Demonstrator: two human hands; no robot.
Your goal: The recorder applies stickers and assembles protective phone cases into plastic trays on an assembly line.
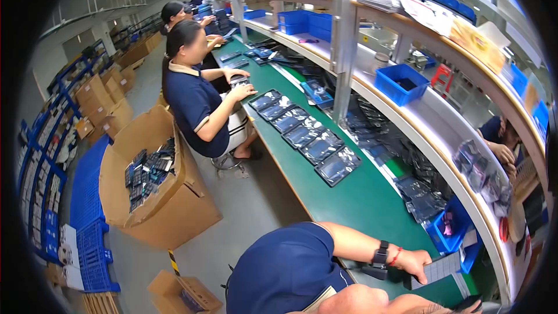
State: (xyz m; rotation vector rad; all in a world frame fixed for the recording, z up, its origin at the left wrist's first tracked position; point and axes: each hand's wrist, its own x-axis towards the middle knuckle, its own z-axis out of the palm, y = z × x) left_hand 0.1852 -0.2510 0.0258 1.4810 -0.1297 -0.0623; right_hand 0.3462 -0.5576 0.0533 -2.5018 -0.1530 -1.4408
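Observation:
My left hand (415, 265), with a dark watch and a red string at the wrist, is closed on the near edge of a flat grey panel (442, 269) with a grid of lines and a dark edge. The panel lies low over the green bench top (334, 203). Along the lower rim runs my right forearm (410, 304); its hand is cut off or too unclear to read. A dark object (468, 303) shows near that arm's end. Beyond the panel stands a blue bin (446, 227) with small pink items.
Flat black devices in clear film (337, 166) lie in a row on the bench. Piled black packages (421, 197) line the shelf's foot. A co-worker (195, 96) sits farther along, hands on a small device. A large carton (174, 203) of dark devices stands on the floor at left.

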